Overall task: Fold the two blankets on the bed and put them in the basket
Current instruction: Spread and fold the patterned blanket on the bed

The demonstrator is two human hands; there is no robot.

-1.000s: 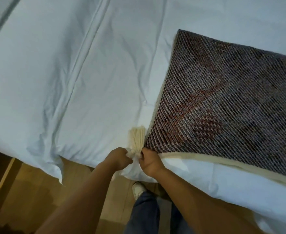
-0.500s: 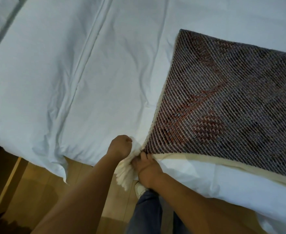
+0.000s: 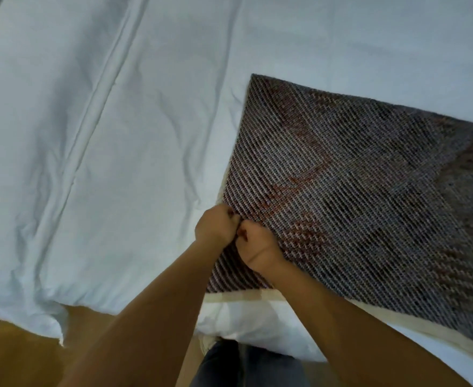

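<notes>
A dark woven blanket [image 3: 355,205] with a reddish pattern and a cream border along its near edge lies folded flat on the white bed [image 3: 90,163]. My left hand [image 3: 215,227] and my right hand [image 3: 254,247] are curled side by side, knuckles touching, on the blanket's left edge a little above its near corner. Both grip the blanket there; what lies inside the fists is hidden. The cream tassel does not show. No second blanket or basket is in view.
The bed's near edge hangs over a wooden floor [image 3: 20,358]. My legs in jeans [image 3: 243,367] stand against the bed below the blanket's corner. White sheet with long creases fills the left and far side.
Both hands moved up from the near corner onto the blanket's left edge. The cream tassel they held has gone out of sight, and the near corner now lies flat.
</notes>
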